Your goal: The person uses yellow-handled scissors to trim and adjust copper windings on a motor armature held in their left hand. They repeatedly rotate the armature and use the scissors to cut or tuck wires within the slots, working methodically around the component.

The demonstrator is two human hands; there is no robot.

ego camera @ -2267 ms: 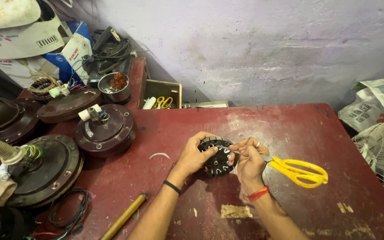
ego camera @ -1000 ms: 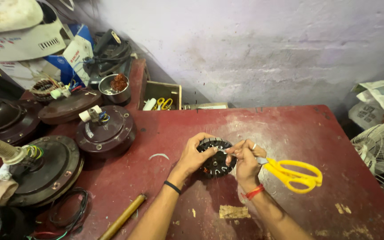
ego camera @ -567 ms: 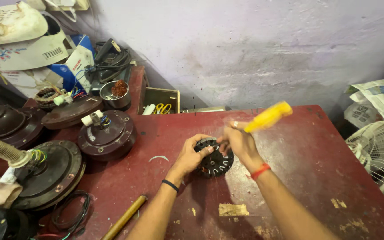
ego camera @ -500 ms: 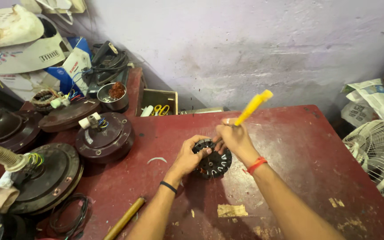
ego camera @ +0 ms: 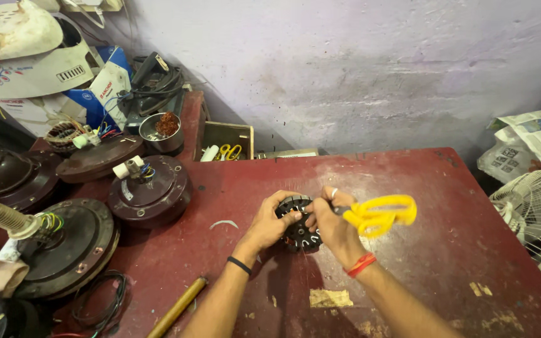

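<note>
Two hands meet over one black slotted stator core (ego camera: 298, 224), which sits on the red worktable (ego camera: 446, 250) near its middle; the left hand (ego camera: 270, 222) is curled around the core's left edge, fingers closed on it, steadying it; the right hand (ego camera: 333, 228) is clamped on a pair of yellow-handled scissors (ego camera: 380, 214), whose blades point in toward the core's top and are hidden behind the fingers. The step in hand looks like trimming or picking at something in the core's slots, with the core braced against the table; the move that follows would call for a firm left-hand hold and a careful, small bite of the blades, since the tips work close to the left fingers.

Counted: one core in hand; two pairs of scissors, the second a yellow pair in the small wooden box (ego camera: 226, 141) by the wall; at least four dark round fan motor housings (ego camera: 151, 191) along the left side; one metal bowl of copper wire (ego camera: 164, 130); one brass-coloured rod (ego camera: 180, 307) near the front edge; one white fan guard (ego camera: 536, 216) at the right.
</note>
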